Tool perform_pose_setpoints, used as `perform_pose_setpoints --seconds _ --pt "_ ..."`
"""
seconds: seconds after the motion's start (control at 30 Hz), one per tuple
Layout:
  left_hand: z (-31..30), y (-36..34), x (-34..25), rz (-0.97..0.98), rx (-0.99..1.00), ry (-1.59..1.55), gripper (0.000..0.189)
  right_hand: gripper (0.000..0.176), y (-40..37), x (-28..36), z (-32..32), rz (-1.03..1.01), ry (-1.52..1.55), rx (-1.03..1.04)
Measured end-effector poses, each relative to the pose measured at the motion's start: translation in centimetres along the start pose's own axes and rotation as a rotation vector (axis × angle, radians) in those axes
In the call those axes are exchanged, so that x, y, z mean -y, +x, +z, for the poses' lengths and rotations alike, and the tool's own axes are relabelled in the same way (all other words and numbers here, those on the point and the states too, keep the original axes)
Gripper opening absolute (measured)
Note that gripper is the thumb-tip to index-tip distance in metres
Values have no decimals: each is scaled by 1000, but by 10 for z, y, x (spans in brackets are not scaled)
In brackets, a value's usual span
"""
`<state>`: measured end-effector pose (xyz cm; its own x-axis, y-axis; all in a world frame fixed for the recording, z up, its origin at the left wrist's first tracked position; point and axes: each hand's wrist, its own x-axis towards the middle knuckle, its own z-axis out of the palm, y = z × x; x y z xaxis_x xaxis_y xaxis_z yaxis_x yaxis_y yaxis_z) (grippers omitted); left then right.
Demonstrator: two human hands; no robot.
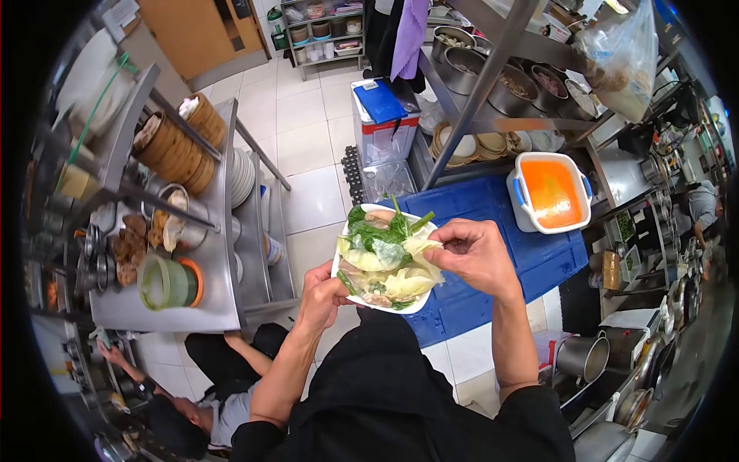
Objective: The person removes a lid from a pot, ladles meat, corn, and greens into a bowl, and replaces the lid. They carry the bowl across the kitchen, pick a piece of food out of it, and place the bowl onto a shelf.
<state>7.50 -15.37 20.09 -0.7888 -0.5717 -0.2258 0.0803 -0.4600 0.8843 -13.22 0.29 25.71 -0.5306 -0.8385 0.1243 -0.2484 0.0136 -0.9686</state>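
A white dish (418,305) of leafy greens, pale cabbage-like leaves (406,283) and pieces of what looks like meat is held out in front of my body. My left hand (322,296) grips the dish by its left rim, thumb on top. At the right edge, my right hand (476,258) pinches a pale leaf between thumb and fingers, over the dish. Beyond the dish lies a blue surface (477,204), with a white tub of orange liquid (551,192) on its far right part.
To the left, a steel counter (223,296) bears bamboo steamers (173,154), plates and a green container. A person (223,408) is low at the bottom left. Metal pots (512,91) line a shelf at the upper right. Another person (702,206) is at the far right.
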Motion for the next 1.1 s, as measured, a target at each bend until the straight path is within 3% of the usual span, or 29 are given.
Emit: perform_pose_setpoints --seconds 0.3,0.7,1.1 --pt "-20 109 -78 13 -23 34 41 18 139 26 5 22 315 2" --pt "-50 255 -140 -6 51 18 40 16 247 10 32 38 1 -366" --pt "-94 390 -216 -147 161 105 40 27 378 32 43 212 285 -395"
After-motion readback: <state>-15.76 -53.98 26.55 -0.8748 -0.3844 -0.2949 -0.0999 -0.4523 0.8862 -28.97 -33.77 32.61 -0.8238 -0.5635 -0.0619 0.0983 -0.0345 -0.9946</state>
